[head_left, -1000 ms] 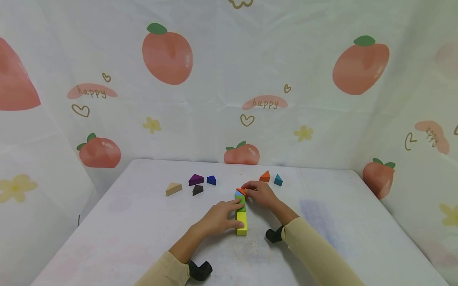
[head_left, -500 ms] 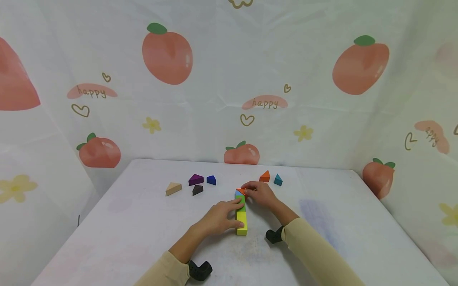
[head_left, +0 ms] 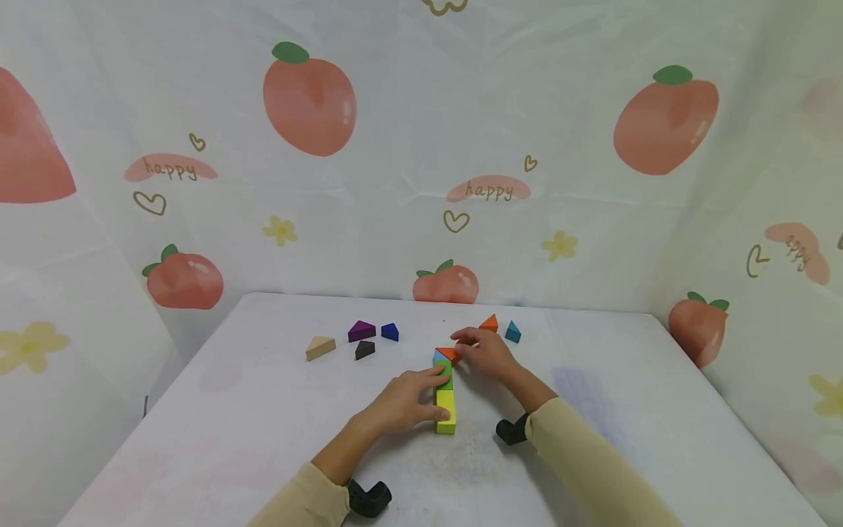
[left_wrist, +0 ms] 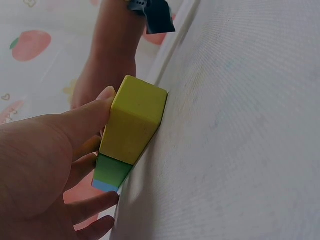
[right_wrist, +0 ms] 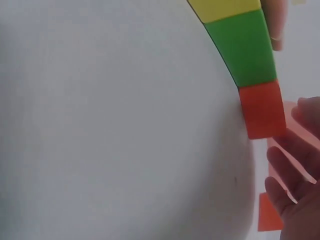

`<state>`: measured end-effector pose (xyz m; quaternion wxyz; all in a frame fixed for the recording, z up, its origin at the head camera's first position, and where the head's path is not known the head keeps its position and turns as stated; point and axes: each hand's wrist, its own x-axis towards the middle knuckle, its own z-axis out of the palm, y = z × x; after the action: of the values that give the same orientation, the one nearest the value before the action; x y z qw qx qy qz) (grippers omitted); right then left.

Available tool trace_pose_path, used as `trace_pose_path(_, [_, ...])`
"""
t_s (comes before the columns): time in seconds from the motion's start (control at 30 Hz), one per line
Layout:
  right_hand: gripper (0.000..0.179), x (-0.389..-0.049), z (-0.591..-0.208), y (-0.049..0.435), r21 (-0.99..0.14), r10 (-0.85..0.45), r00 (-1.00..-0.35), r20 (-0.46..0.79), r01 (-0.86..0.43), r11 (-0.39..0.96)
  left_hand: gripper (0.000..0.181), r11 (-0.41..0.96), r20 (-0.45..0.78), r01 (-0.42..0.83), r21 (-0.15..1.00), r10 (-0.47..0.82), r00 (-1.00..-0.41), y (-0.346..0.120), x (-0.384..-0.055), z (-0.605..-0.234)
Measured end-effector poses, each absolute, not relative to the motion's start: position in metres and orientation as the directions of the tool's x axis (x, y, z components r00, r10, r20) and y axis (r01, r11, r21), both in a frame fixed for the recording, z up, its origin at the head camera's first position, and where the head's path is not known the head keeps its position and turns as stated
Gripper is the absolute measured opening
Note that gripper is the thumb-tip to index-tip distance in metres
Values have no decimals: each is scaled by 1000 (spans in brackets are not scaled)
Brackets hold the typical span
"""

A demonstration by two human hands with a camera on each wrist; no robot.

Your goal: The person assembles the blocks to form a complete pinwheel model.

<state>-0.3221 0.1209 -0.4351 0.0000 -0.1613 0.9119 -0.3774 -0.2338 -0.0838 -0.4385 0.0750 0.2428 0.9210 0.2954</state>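
A row of blocks runs away from me at the table's middle: yellow block point(head_left: 446, 402), green block point(head_left: 447, 382), then a light blue triangular block point(head_left: 439, 358) beside an orange triangular block point(head_left: 448, 353). My left hand point(head_left: 398, 402) rests along the row, thumb on the yellow block and fingers over the green one. In the left wrist view its thumb point(left_wrist: 95, 117) lies against the yellow block, and the other fingers look loosely extended. Just right of the far end is my right hand point(head_left: 489, 353); the right wrist view has its fingers spread, apart from the orange block point(right_wrist: 263, 111).
Behind my right hand stand another orange triangular block point(head_left: 489, 322) and a teal one point(head_left: 513, 332). Farther left lie a purple block point(head_left: 361, 332), a blue block point(head_left: 390, 332), a black block point(head_left: 365, 350) and a wood-coloured block point(head_left: 320, 348). A printed cloth hangs behind the table.
My right hand has let go of the orange triangular block at the row's far end and moved slightly right. The left hand and the row have stayed in place.
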Motion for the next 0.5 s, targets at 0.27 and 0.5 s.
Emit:
trace_pose_path(0.27, [19, -324, -427, 133, -656, -272, -942, 198, -334, 677, 69, 713, -2, 389, 583, 481, -877, -84, -233, -437])
trace_pose_path(0.5, [17, -326, -427, 144, -656, -221, -935, 278, -352, 667, 68, 706, 1, 390, 592, 483, -876, -83, -233, -437])
